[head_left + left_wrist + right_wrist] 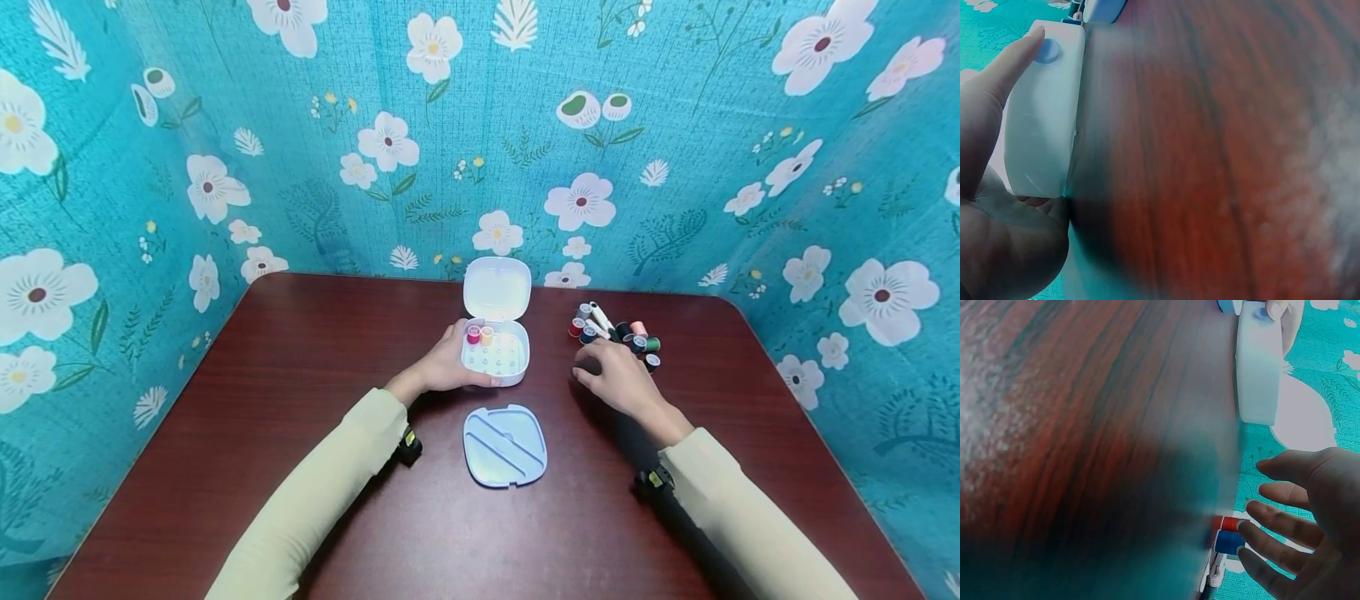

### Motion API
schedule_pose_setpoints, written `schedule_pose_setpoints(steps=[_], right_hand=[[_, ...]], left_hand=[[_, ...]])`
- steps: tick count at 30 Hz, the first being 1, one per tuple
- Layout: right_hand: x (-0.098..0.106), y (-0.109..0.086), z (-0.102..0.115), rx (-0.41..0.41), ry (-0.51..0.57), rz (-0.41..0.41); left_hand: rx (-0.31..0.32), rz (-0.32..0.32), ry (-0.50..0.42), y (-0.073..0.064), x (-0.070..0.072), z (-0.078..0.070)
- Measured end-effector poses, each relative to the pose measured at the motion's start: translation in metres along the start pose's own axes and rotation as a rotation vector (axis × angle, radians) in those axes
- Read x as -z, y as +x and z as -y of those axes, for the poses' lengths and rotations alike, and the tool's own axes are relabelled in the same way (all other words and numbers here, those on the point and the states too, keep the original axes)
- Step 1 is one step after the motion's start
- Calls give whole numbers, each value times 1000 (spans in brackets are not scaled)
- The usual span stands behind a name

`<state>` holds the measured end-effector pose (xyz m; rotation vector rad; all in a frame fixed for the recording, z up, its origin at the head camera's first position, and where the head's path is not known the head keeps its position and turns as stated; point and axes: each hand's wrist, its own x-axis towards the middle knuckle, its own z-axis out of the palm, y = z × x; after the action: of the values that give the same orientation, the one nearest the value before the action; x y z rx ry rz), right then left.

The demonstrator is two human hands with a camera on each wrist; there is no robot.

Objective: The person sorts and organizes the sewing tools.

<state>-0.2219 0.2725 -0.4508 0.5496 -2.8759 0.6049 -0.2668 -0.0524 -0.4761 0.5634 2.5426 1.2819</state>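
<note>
A white sewing box [513, 377] stands with its hinged lid [497, 285] raised. Inside, at the far left, sit a magenta thread spool [473, 335] and a pale peach one [487, 336] among rows of small pegs. My left hand [444, 364] grips the box's left side, its thumb along the front wall by a round button [1047, 51]. My right hand [618, 375] hovers beside a heap of thread spools, fingers spread and slightly bent, with nothing held. Nearest its fingertips lie a red spool [1230, 524] and a blue spool [1229, 542]. The hand partly hides the heap.
A light-blue tray insert [506, 446] with diagonal ridges lies in front of the box. In the heap are also a green spool [652, 343], a salmon spool [637, 327] and a slim white item [599, 314]. A floral curtain [450, 167] hangs behind the brown table [337, 333].
</note>
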Motion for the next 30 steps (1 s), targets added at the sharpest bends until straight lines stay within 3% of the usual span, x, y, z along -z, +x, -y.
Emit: schedule_pose_setpoints(steps=[21,30], right_hand=[[4,-13,-8,-13,-14,5],[10,-20,-15,-57,-38,29]], left_hand=[[-3,-3,-13,-1,1,-1],[4,1,-18,-1,0,1]])
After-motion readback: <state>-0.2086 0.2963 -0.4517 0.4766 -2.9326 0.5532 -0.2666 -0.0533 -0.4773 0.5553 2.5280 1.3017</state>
